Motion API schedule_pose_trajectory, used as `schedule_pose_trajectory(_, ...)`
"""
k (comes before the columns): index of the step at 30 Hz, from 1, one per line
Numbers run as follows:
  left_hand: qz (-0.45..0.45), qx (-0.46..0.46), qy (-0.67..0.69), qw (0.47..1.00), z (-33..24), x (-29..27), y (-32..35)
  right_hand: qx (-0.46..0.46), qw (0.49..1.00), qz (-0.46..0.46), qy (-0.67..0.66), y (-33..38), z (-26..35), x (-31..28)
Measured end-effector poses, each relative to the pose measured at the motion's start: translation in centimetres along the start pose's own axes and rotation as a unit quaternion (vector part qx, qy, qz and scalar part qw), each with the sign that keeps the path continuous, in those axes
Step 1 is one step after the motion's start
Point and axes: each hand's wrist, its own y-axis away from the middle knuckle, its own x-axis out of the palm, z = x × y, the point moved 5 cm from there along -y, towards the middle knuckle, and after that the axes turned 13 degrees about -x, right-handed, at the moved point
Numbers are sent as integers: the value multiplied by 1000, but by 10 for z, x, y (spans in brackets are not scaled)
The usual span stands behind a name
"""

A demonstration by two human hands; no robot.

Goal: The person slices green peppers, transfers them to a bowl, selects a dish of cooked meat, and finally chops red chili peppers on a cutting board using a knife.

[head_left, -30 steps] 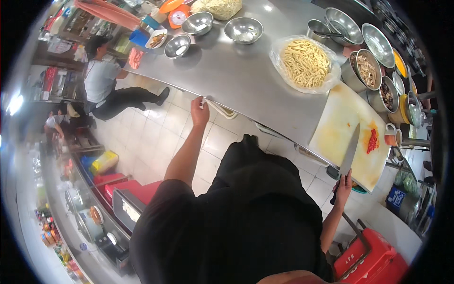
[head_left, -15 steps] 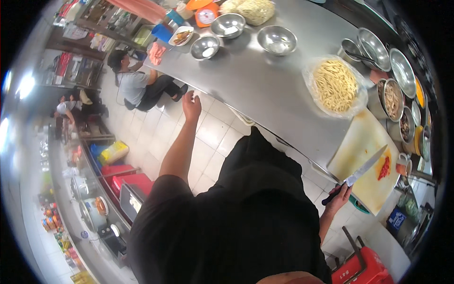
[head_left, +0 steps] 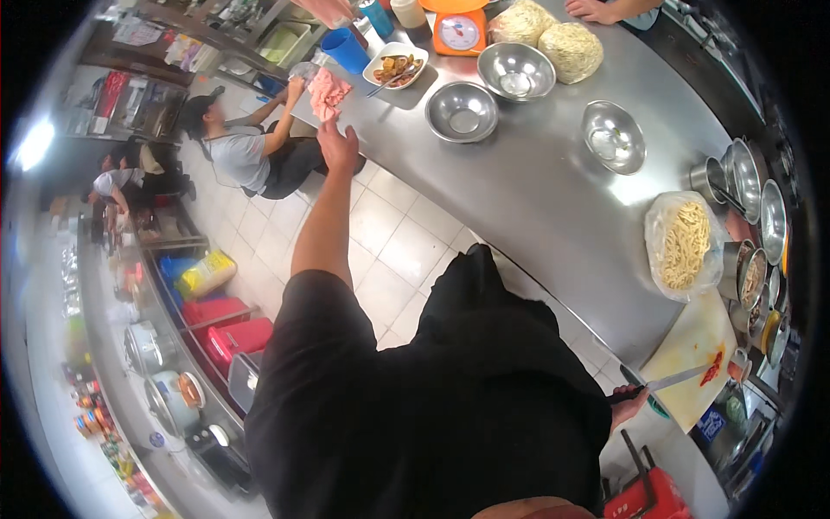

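Now, left hand point(head_left: 339, 145): thumb spread wide, by crumpled pink cloth point(head_left: 328, 91), contact unclear.
Right hand point(head_left: 628, 406): gripping black-handled, long-bladed steel knife point(head_left: 678, 379).

Busy working kitchen here, commercial by its look! Long stainless-steel table point(head_left: 553, 203) sweeping across, steel bowls point(head_left: 462, 124) on top, orange dial scale point(head_left: 459, 35), plastic bag of thick noodles point(head_left: 683, 246) farther right. And there: cutting board point(head_left: 683, 346) with chopped red food point(head_left: 713, 368), knife point(head_left: 679, 380) reaching over it, pots of food point(head_left: 754, 278) crowding alongside. Over left, long counter point(head_left: 164, 460) carrying large pots point(head_left: 177, 415). Pale tiled floor point(head_left: 406, 246) below, capped co-worker point(head_left: 242, 160) low beside table, another person point(head_left: 121, 182) farther back.
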Motion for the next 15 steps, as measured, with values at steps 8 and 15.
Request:
schedule_pose_trajectory(8, -97, 547, -41, 831, -63, 78, -81, 31, 989, -143, 38, 66, -29, -55)
schedule_pose_trajectory(15, 85, 375, -243, 890, 37, 109, -126, 4, 993, -116, -24, 100, -10, -37)
